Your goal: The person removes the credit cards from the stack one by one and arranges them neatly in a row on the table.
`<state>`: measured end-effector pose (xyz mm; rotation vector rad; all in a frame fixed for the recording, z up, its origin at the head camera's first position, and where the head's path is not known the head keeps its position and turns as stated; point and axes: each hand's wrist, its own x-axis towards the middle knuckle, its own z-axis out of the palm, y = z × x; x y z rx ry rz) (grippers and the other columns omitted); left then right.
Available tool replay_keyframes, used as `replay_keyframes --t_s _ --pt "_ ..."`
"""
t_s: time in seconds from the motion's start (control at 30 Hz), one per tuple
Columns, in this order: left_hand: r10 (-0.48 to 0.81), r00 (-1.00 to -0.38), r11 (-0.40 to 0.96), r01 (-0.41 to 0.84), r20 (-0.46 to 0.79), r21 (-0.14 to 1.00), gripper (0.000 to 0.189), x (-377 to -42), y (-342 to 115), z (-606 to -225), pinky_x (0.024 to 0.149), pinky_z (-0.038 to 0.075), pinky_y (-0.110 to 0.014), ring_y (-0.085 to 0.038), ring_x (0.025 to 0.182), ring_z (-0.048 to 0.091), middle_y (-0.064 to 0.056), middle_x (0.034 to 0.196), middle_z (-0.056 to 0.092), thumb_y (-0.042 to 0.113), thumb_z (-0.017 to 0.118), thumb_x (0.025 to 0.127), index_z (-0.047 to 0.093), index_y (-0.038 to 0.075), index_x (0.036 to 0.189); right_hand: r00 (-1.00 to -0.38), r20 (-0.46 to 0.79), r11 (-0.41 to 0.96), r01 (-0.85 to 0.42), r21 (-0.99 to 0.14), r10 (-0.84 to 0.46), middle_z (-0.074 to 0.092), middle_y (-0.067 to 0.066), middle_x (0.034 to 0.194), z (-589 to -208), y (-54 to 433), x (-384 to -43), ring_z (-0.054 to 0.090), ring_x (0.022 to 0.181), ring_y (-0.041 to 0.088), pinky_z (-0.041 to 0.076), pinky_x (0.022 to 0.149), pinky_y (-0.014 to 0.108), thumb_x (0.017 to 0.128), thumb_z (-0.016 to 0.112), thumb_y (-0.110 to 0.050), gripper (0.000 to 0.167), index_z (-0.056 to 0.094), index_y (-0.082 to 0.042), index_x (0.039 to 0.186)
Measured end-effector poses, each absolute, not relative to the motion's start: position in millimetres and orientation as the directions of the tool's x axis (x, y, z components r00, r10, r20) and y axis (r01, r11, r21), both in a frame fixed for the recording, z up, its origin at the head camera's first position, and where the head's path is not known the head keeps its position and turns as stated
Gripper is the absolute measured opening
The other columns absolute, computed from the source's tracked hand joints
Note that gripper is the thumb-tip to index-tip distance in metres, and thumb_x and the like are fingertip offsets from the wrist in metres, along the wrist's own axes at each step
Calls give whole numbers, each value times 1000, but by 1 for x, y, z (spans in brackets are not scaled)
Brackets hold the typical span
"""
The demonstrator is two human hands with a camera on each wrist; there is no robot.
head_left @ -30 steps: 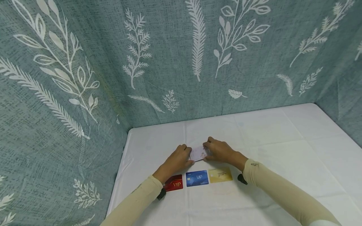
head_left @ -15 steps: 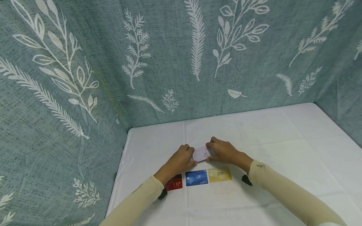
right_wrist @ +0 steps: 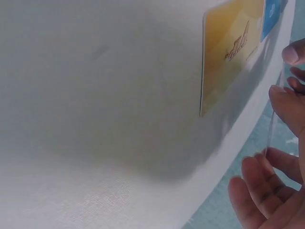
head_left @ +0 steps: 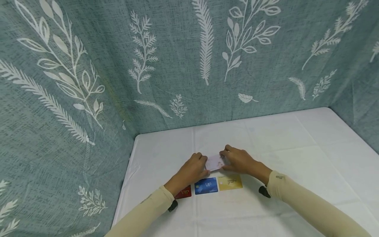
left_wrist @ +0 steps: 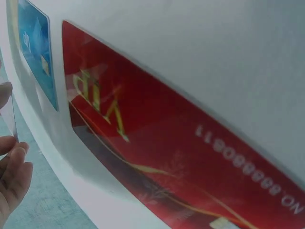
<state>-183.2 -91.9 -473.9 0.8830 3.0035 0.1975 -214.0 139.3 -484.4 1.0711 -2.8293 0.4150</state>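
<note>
Between both hands is a pale pinkish-white card (head_left: 214, 163) with a small printed design at its right end, held just beyond the row of cards. My left hand (head_left: 190, 171) pinches its left end between thumb and fingers. At the opposite end, my right hand (head_left: 239, 160) pinches it likewise. The left wrist view catches only a sliver of the pale card (left_wrist: 9, 114) by the fingertips. In the right wrist view its thin edge (right_wrist: 271, 133) runs between thumb and fingers. Below the left wrist lies a red VIP card (head_left: 185, 192), partly covered by the arm.
A blue VIP card (head_left: 206, 186) and a gold card (head_left: 230, 183) lie flat beside the red one, forming a row on the white tablecloth (head_left: 284, 184). Green leaf-patterned curtains (head_left: 183, 65) stand behind and to the sides of the table.
Both hands have shifted slightly to the right, carrying the pale card along. The left forearm now covers more of the red card. The row of cards has stayed in place.
</note>
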Motion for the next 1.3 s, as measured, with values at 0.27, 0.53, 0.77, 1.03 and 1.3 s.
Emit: replay_keyframes --t_s 0.27,0.53,0.77,1.03,1.3 --pt "536 -844 835 534 27 128 55 -175 -86 -470 92 53 -30 -19 104 58 -11 117 63 37 73 92 61 0 131 -772 163 736 -635 -236 -615 60 5 101 -481 146 -205 50 72 6 43 59 19 79 86 -35 55 68 -6 122" --pt "563 -824 814 565 53 136 53 -169 -81 -470 90 54 -28 -18 106 58 -11 117 63 35 73 92 60 1 131 -777 173 743 -630 -227 -606 61 7 106 -479 156 -196 56 76 8 47 60 23 79 86 -35 56 68 -6 123" --pt "587 -806 797 591 72 122 52 -165 -76 -468 88 53 -27 -18 104 58 -10 117 63 36 73 93 61 1 129 -768 211 732 -641 -230 -605 61 5 104 -477 163 -189 51 72 5 42 57 20 78 87 -35 55 68 -6 121" --pt "622 -774 768 633 117 98 49 -163 -70 -470 87 52 -26 -18 102 58 -9 114 63 36 73 93 62 2 127 -768 240 726 -640 -250 -594 60 3 101 -477 172 -182 47 70 3 39 56 17 76 88 -33 54 69 -6 119" --pt "634 -763 759 645 125 87 50 -161 -60 -470 86 53 -25 -17 101 59 -8 113 65 36 74 92 64 2 127 -773 257 728 -634 -263 -580 60 4 103 -482 183 -174 46 68 2 39 54 17 77 88 -31 54 69 -3 120"
